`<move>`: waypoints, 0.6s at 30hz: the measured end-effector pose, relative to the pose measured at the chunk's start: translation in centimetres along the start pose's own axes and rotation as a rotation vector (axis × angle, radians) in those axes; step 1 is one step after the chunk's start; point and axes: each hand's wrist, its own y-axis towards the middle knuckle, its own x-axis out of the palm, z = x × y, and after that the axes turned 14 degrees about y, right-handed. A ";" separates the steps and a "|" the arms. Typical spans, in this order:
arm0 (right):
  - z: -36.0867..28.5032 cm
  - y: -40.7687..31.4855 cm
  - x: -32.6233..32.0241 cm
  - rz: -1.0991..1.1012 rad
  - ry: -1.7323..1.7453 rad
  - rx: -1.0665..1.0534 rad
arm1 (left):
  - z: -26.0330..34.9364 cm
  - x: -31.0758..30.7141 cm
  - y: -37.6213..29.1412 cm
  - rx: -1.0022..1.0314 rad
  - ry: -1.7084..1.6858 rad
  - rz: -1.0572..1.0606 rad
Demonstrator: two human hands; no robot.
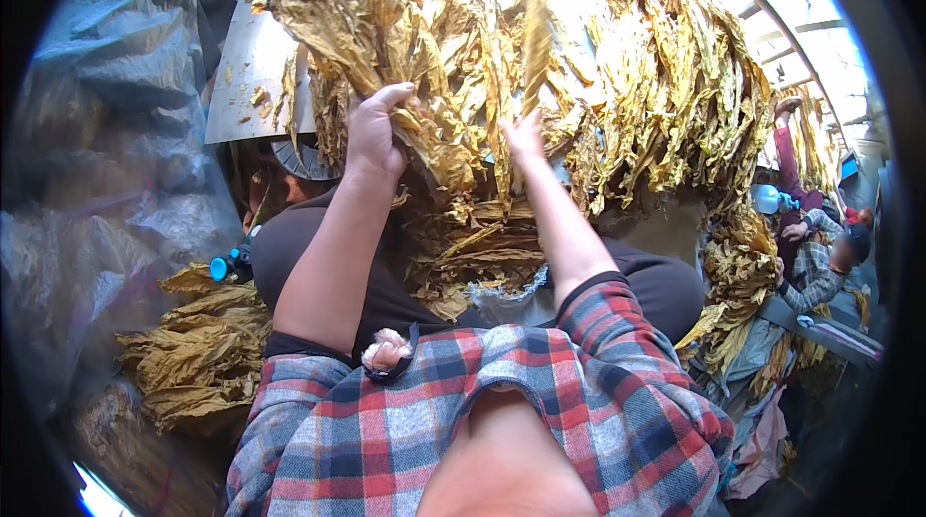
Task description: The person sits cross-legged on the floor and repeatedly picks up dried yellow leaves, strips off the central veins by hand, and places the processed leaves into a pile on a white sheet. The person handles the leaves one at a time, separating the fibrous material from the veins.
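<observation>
My left hand (380, 130) is closed around the stem end of a bundle of dried tobacco leaves (333, 10), which fans out upward and away from me. To its right, my right hand (524, 137) grips a single long, twisted dried leaf (537, 47) by its lower end; the leaf stands up, slightly blurred, and bends right at the top. Behind both hands hangs a thick row of yellow-brown tobacco leaves (665, 76). More dried leaves (485, 246) lie in a heap between my legs, above a frayed whitish sack (510, 296).
A leaf pile (210, 350) lies by my left side, near a blue-capped bottle (230, 265). Crumpled plastic sheeting (123, 119) runs along the left. A pale metal sheet (253, 76) stands at upper left. On the right are a leaf heap (738, 264), a light-blue bottle (772, 199) and a seated person (817, 271).
</observation>
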 end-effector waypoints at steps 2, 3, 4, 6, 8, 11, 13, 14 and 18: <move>1.2 -3.9 2.6 -0.005 -0.280 -0.009 | -0.2 -1.5 0.5 0.047 0.033 0.014; 0.8 -3.8 2.6 0.067 -0.265 0.005 | -0.2 -1.5 0.5 0.049 0.074 0.023; 0.3 -3.3 1.8 0.038 -0.154 0.066 | -0.3 -1.4 0.5 0.050 0.096 0.042; -1.1 -2.2 -0.6 0.030 -0.044 0.133 | -0.5 -1.2 0.6 0.055 0.130 0.041; -0.9 -1.0 -3.6 -0.072 0.225 0.122 | -0.7 0.5 -0.1 0.283 0.280 0.033; -5.3 -4.4 -6.9 -0.288 0.803 0.218 | -1.4 1.6 -0.3 0.386 0.444 -0.042; -5.7 -6.6 -8.0 -0.221 0.885 0.193 | -4.7 3.2 -0.1 0.226 0.527 -0.066; -5.1 -7.5 -7.8 -0.241 0.932 0.228 | -7.1 3.7 -0.1 0.114 0.708 0.004; -3.0 -12.2 -5.7 -0.335 1.106 0.438 | -16.4 1.4 2.0 -0.302 0.653 -0.077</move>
